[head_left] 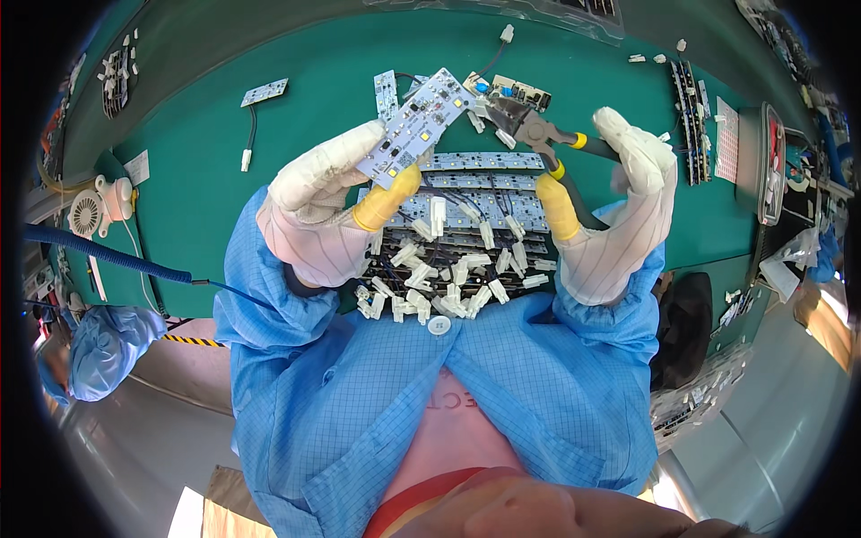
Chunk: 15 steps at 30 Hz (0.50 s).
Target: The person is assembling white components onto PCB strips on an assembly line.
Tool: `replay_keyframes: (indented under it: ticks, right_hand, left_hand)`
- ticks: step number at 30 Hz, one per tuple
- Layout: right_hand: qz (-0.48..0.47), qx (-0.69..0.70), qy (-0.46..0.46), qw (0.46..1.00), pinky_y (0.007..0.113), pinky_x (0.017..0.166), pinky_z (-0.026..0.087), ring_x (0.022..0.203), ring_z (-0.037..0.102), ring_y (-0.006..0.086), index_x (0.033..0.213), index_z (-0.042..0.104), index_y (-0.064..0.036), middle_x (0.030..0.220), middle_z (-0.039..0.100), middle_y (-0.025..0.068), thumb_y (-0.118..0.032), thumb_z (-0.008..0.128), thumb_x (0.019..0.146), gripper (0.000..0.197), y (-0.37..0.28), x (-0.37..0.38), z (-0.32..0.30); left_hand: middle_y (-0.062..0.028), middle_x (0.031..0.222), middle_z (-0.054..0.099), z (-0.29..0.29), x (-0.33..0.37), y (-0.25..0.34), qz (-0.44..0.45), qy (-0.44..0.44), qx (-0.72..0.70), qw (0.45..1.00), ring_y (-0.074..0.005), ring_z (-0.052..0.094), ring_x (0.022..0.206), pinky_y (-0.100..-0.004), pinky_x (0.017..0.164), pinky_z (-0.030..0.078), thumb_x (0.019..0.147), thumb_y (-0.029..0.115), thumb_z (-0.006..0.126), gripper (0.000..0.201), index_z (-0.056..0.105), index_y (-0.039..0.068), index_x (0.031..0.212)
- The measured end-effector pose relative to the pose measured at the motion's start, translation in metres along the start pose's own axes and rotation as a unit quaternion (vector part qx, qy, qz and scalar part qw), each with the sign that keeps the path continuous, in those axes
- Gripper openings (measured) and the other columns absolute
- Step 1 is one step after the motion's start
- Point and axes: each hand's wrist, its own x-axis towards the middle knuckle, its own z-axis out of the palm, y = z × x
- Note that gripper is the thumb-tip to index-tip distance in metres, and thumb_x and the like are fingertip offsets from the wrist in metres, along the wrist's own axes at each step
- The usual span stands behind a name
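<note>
My left hand [323,197], in a white glove with a yellow cover on the thumb, grips a white LED circuit board [414,130], tilted up to the right. Cutting pliers [536,131] with dark handles and yellow bands are held in my gloved right hand [619,211], its thumb also yellow-covered. Their jaws point left, close to the board's upper right end, where a white connector sits; whether they touch is hard to tell. Below both hands lie stacked LED boards [502,161] with dark wires and a heap of white connectors [448,276].
Beyond the pliers lie brownish boards with blue parts [520,92]. A lone wired LED board [265,92] and a small white fan [100,206] are leftward. A blue coiled cord [117,255] runs to my left sleeve. More board strips [691,125] and a container [769,166] stand rightward.
</note>
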Motion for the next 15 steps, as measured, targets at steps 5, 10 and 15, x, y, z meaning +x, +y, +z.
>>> replay_keyframes:
  ticks: [5, 10, 15]
  right_hand:
    - [-0.035, -0.032, 0.001, 0.999, 0.039, 0.091, 0.044, 0.103, 0.056, 0.0292, 0.121, 0.054, -0.0038, 0.118, 0.06, 0.0107, -0.033, 0.08, 0.072, 0.063, 0.007, 0.0, 0.004]
    - [-0.036, -0.055, -0.014, 0.998, 0.04, 0.094, 0.042, 0.108, 0.053, 0.0293, 0.124, 0.052, -0.0038, 0.121, 0.059, 0.0106, -0.026, 0.082, 0.068, 0.067, 0.004, 0.0, 0.002]
    - [-0.03, -0.049, -0.012, 0.998, 0.04, 0.094, 0.042, 0.11, 0.052, 0.0294, 0.125, 0.051, -0.004, 0.122, 0.059, 0.0099, -0.023, 0.083, 0.066, 0.069, 0.002, 0.0, 0.003]
  left_hand:
    - [-0.0238, 0.118, 0.061, -0.002, -0.001, -0.005, 0.026, -0.003, -0.005, 1.0, -0.0281, 0.06, 0.11, -0.0352, 0.096, 0.048, 0.079, -0.014, 0.065, 0.053, 0.046, -0.007, 0.128]
    - [-0.024, 0.122, 0.058, -0.006, -0.004, -0.01, 0.023, -0.02, -0.088, 0.996, -0.0282, 0.058, 0.114, -0.0356, 0.098, 0.046, 0.079, -0.014, 0.064, 0.056, 0.044, -0.007, 0.131]
    - [-0.0242, 0.125, 0.056, -0.006, -0.003, -0.01, 0.041, -0.032, -0.044, 0.998, -0.0292, 0.056, 0.116, -0.0365, 0.1, 0.044, 0.079, -0.016, 0.062, 0.056, 0.043, -0.007, 0.131]
